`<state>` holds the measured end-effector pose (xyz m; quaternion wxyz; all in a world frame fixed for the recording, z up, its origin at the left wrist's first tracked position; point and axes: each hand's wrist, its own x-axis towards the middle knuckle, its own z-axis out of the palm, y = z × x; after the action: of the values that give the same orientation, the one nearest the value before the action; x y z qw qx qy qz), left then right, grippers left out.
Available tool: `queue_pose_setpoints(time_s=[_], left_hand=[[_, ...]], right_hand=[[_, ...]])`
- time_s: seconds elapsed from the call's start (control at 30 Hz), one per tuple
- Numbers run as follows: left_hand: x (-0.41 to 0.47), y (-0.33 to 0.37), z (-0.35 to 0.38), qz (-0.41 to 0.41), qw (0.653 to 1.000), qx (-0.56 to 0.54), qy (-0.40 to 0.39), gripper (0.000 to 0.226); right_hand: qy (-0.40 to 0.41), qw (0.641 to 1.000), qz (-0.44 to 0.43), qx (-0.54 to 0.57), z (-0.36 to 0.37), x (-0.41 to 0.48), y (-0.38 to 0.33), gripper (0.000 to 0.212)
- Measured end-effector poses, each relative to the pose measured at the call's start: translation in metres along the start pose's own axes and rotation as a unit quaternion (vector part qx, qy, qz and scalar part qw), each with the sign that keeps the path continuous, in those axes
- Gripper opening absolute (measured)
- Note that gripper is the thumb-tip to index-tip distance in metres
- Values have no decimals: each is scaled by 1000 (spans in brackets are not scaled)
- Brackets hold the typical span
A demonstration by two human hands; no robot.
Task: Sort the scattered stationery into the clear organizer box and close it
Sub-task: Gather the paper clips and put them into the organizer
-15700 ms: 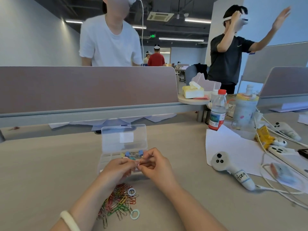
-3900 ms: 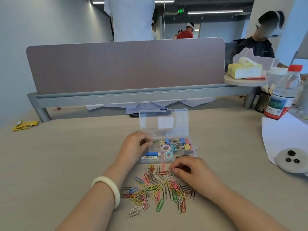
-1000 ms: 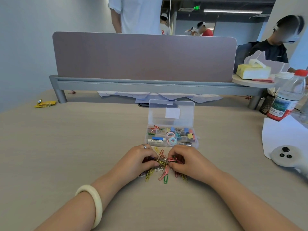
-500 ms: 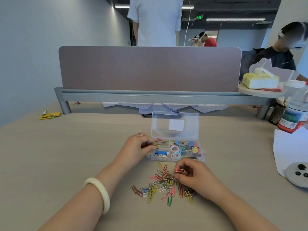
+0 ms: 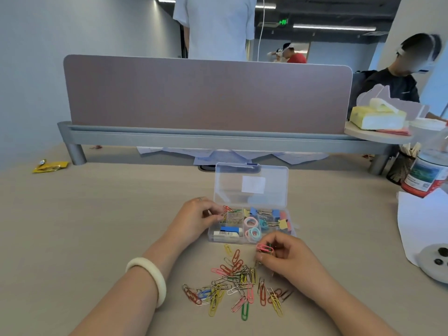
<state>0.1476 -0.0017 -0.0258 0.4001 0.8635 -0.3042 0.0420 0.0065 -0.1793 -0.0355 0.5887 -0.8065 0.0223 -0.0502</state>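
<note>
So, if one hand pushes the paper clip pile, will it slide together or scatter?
The paper clips are thin wire, so probably light and sliding easily on the smooth table. Many overlap, so some may hook and drag together. Outlying ones would likely stray.

The organizer box (image 5: 251, 235) is walled on its far side by its raised lid (image 5: 251, 186), its far left compartment is covered by the left hand (image 5: 196, 219) and its near side is fronted by scattered paper clips (image 5: 232, 284) (the right hand (image 5: 286, 260), pinching a pink clip (image 5: 264, 248), is held just before the near wall), while bare desk (image 5: 109, 226) is left open to the left.
</note>
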Motion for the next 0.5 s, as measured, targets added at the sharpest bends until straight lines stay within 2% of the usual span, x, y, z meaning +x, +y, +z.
queue_pose_setpoints(time_s=[0.23, 0.4, 0.5], left_hand=[[-2, 0, 2, -8, 999, -27, 44, 13], [-4, -3, 2, -10, 996, -41, 79, 11], [-3, -5, 2, -13, 995, -46, 85, 11]], right_hand=[[56, 998, -1, 4, 0, 28, -27, 8], [84, 992, -33, -91, 9, 80, -47, 6], [73, 987, -38, -136, 18, 103, -43, 7]])
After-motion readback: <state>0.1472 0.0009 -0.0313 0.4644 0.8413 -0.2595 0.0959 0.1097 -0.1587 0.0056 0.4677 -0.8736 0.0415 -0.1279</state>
